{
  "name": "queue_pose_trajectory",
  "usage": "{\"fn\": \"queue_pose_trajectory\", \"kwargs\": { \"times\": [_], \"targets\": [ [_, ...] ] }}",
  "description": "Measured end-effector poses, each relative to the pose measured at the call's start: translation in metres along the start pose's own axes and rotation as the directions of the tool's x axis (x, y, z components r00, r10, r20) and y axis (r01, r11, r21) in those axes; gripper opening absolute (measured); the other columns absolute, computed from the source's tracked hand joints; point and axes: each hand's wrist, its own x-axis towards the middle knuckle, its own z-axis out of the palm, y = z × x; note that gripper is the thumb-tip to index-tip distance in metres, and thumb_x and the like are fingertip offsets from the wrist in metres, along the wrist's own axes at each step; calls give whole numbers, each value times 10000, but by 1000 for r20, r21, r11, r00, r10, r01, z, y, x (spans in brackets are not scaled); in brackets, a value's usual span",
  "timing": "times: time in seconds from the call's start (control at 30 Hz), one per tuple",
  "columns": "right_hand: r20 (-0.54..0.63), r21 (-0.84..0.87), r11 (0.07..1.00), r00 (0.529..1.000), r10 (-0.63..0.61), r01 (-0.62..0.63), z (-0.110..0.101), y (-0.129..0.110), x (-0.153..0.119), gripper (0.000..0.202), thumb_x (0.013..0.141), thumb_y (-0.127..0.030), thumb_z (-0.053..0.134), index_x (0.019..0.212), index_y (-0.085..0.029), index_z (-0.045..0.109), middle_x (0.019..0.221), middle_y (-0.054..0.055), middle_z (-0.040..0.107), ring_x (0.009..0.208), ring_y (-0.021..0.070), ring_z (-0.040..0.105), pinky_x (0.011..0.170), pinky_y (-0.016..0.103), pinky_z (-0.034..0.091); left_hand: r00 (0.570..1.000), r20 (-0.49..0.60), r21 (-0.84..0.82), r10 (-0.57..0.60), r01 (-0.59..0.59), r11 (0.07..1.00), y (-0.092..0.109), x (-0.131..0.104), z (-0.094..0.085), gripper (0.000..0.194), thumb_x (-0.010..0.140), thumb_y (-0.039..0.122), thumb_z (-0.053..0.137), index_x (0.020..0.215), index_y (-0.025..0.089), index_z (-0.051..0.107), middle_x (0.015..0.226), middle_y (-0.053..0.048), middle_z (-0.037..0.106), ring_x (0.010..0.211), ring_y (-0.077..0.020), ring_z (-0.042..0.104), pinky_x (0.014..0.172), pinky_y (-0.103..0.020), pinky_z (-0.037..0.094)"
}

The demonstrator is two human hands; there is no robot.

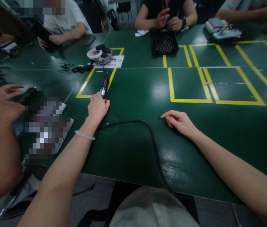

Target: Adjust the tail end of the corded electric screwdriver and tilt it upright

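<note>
My left hand [98, 107] is wrapped round the rear of a black electric screwdriver [105, 85] with a blue and silver band. The tool lies low over the green table [135, 91], its thin bit pointing away from me. A black cord [151, 132] runs from beneath my left wrist, curves right and drops over the front edge. A small screw-like metal piece [107, 123] sits beside the cord. My right hand [177, 121] rests over the table on the right, index finger stretched out, the others loosely curled, with nothing visible in it.
Yellow tape outlines [190, 101] mark the table. Tape rolls [95, 54] and a paper sheet [118, 61] lie beyond the screwdriver. A black tray [165, 44] of small parts stands at the back. Another person's hands [4, 97] are at left; more people sit opposite.
</note>
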Motion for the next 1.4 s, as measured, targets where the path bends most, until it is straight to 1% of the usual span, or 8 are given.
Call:
{"fn": "queue_pose_trajectory", "kwargs": {
  "times": [0.2, 0.37, 0.47, 0.73, 0.87, 1.0, 1.17, 1.4],
  "targets": [
    [-14, -18, 1000, 1000, 12, -12, 1, -1, 0, 275, 929, -329, 542, 996, -135, 725, 559, -32, 525, 514, 116, 479, 538, 252, 372, 989, 71, -2, 129, -130, 992, 47, -46, -17, 656, 994, 409, 474, 1501, 11, 352, 1311, -274, 560, 1168, -403, 582, 899, -468, 530],
    [-15, -52, 999, 1000, 1, -1, 1, 0, -1, 271, 930, -326, 552, 1006, -144, 737, 577, -27, 535, 531, 122, 489, 555, 260, 380, 962, 88, 2, 259, -260, 965, 86, -75, -28, 653, 1003, 384, 485, 1509, -10, 359, 1288, -261, 579, 1115, -362, 611, 840, -409, 546],
    [-23, -53, 999, 1000, 1, -2, 1, 1, -1, 278, 930, -326, 551, 1015, -143, 741, 576, -30, 523, 526, 121, 472, 544, 261, 365, 942, 76, 4, 328, -329, 944, 105, -87, -32, 648, 1000, 363, 510, 1506, -20, 377, 1273, -250, 591, 1093, -339, 622, 825, -386, 547],
    [-30, -29, 1000, 999, -12, 11, -1, 1, 0, 276, 932, -337, 552, 1009, -144, 734, 556, -42, 477, 502, 115, 432, 515, 258, 322, 904, 88, -55, 419, -416, 908, 141, -110, -37, 648, 977, 343, 584, 1543, 85, 401, 1263, -206, 623, 1086, -301, 643, 789, -339, 550],
    [-29, -155, 985, 996, -82, 77, 0, -6, 0, 257, 943, -304, 529, 1003, -164, 736, 631, -11, 560, 544, 127, 480, 556, 271, 359, 879, 109, -116, 464, -452, 884, 150, -117, -43, 625, 992, 394, 565, 1524, 93, 438, 1327, -222, 611, 1093, -304, 661, 771, -351, 549],
    [10, -310, 935, 984, -179, 173, 6, -14, -2, 234, 945, -247, 537, 1078, -198, 723, 744, 14, 637, 596, 142, 525, 612, 284, 399, 871, 128, -182, 475, -450, 874, 148, -115, -47, 537, 1068, 421, 393, 1484, 92, 475, 1245, -197, 677, 1056, -284, 697, 729, -345, 532],
    [74, -292, 930, 975, -209, 221, 18, -17, -1, 354, 952, -222, 526, 1291, -230, 628, 818, 18, 655, 652, 157, 568, 669, 285, 454, 871, 128, -235, 474, -437, 868, 142, -110, -46, 509, 1073, 475, 381, 1460, 168, 506, 1209, -154, 710, 1057, -275, 712, 719, -340, 523],
    [118, -306, 916, 965, -235, 260, 26, -13, 3, 311, 921, -200, 552, 1209, -218, 665, 1023, 76, 729, 752, 186, 620, 736, 316, 481, 854, 133, -217, 502, -470, 856, 143, -114, -43, 670, 1039, 588, 401, 1523, 127, 444, 1315, -175, 668, 1106, -283, 687, 774, -338, 527]
  ]
}}
